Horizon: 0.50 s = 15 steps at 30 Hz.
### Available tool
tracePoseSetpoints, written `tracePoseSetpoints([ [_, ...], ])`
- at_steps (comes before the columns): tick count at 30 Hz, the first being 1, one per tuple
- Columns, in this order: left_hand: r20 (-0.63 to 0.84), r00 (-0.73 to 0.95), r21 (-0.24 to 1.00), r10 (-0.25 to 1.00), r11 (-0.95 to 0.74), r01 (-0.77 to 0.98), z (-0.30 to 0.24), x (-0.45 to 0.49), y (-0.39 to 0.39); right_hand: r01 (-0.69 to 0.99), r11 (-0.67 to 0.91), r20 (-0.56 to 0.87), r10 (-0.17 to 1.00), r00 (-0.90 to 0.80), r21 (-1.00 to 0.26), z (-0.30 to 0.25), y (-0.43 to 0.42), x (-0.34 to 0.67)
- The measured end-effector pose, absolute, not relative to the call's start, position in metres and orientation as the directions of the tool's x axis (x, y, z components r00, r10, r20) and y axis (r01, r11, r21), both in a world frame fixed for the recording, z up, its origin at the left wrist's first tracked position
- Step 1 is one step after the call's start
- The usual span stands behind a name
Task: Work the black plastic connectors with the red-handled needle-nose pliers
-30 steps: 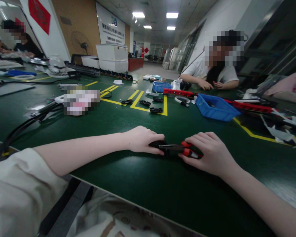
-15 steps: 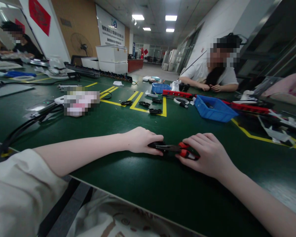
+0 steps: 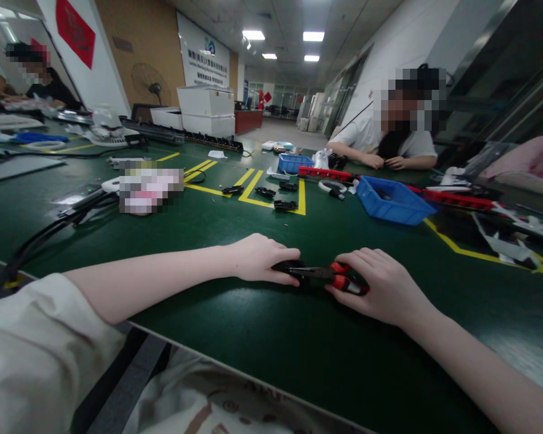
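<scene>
Red-handled needle-nose pliers [image 3: 339, 278] are gripped in my right hand [image 3: 380, 283], their jaws pointing left. My left hand [image 3: 265, 259] pinches a small black part [image 3: 286, 266] between thumb and fingers. The plier tips reach over or onto this part, but I cannot tell whether they bite it. Most of the part is covered by my fingers. Both hands are just above the green tabletop [image 3: 253, 325]. Several similar black parts [image 3: 285, 205] lie beyond my hands, near the yellow tape.
A blue bin [image 3: 393, 202] stands at the right, with a smaller blue bin [image 3: 294, 161] farther back. Black cables [image 3: 49, 226] and a blurred pinkish object [image 3: 149, 190] lie left. Across the table sits a person in a white shirt [image 3: 357, 141], hands on the tabletop.
My right hand and the pliers have shifted very slightly to the right and down in the view. My left hand keeps its hold on the black part.
</scene>
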<state>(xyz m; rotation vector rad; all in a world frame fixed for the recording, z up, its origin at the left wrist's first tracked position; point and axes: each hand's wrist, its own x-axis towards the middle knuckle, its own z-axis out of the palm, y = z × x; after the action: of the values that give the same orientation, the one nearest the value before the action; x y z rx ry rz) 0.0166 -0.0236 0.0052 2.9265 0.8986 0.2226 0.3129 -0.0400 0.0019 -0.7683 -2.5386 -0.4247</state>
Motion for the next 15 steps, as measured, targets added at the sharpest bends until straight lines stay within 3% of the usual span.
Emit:
tracePoseSetpoints([
  [6,0.111,0.813,0.114,0.572,-0.820,0.561,0.0059,0.0169,-0.0242,0.554,0.804,0.592,0.345,-0.728,0.213,0.0009,-0.0427,0.3116],
  [15,0.119,0.813,0.117,0.570,-0.821,0.558,0.0043,0.0168,-0.0228,0.563,0.772,0.606,0.305,-0.735,0.295,0.0006,-0.0463,0.3062],
])
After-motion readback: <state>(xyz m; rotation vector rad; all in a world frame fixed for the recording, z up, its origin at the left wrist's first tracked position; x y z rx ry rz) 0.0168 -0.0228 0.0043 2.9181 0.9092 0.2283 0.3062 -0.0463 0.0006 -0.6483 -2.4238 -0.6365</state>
